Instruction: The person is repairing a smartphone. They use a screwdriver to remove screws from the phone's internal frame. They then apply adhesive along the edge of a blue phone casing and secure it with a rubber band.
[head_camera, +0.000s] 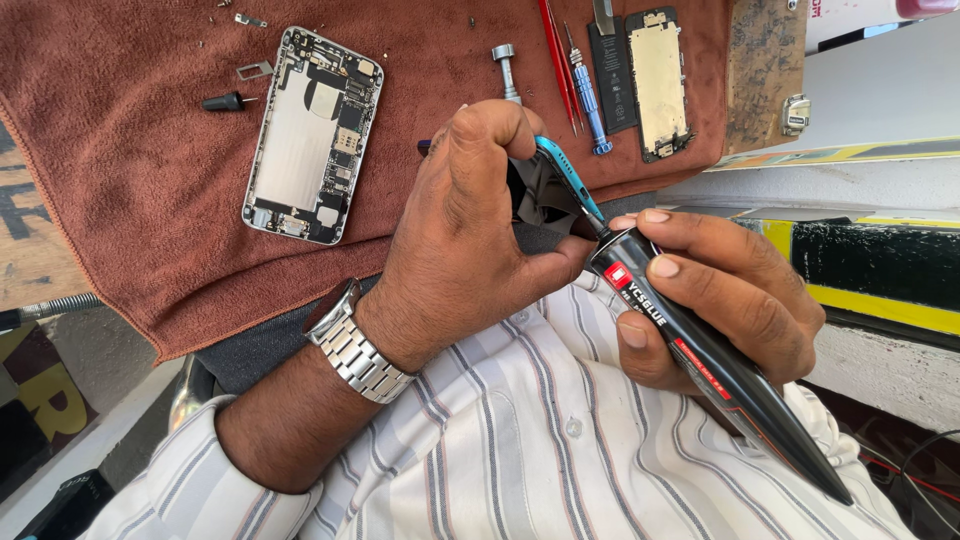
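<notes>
Head view, looking down over a striped shirt front: at far left on the rust-brown cloth (130, 200) covering the table lies an opened silver phone housing (312, 135) with its boards and bare metal plate exposed, a small black cone-shaped tip (224, 101) just left of it. Nearer and to the right, the left hand (470, 230), a steel link watch (355, 345) on its wrist, curls over a small black part with a bright blue edge (560, 180); the grip is closed, thumb below and fingers arched over the top, wrist bent so the blue edge faces right. That piece looks thin, light and easily bent, so pinching it by its rim, as here, seems the safe hold.

Touching its blue edge is the fine nozzle of a long black tapered tube of glue with a red label (700, 355), held in the right hand (720, 295). This grip is closed too, fingers wrapped round the upper body and thumb across the label. The tube seems soft-walled and light; squeezing near the nozzle would give the finest control. Its tail points down to the near right.

Far off lie red tweezers (556, 60), a blue-handled screwdriver (588, 90) and a detached phone screen backing (660, 85).
</notes>
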